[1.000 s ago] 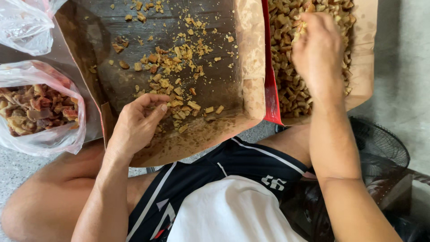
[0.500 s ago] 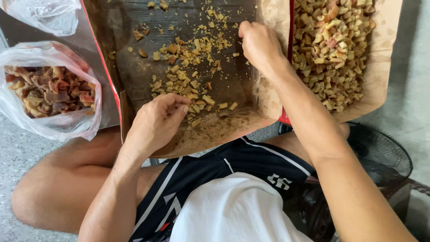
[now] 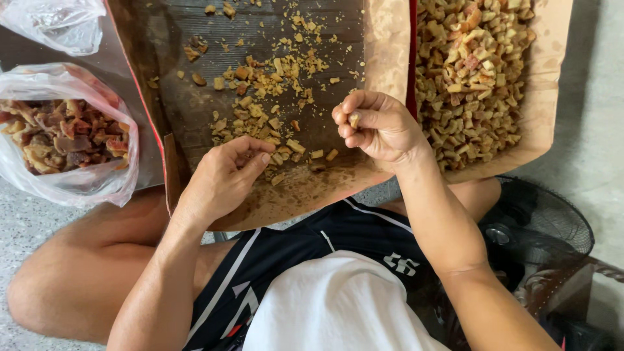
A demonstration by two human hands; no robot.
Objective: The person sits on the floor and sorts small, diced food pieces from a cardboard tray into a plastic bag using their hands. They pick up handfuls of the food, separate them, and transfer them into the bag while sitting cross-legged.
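Right hand (image 3: 380,127) pinches one piece (image 3: 354,119); our left hand (image 3: 224,179) curls over scattered bits (image 3: 273,104). We judge the left tray (image 3: 182,97) nearly emptied, the right tray (image 3: 546,123) heaped.

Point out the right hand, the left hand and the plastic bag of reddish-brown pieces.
right hand (image 3: 380,127): head view, on the knuckles.
left hand (image 3: 218,182): head view, back of the hand.
plastic bag (image 3: 97,188): head view, its clear lower wall.

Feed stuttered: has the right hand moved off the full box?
Yes. The right hand moved leftward off the full box and over the sparse box, pinching a piece.
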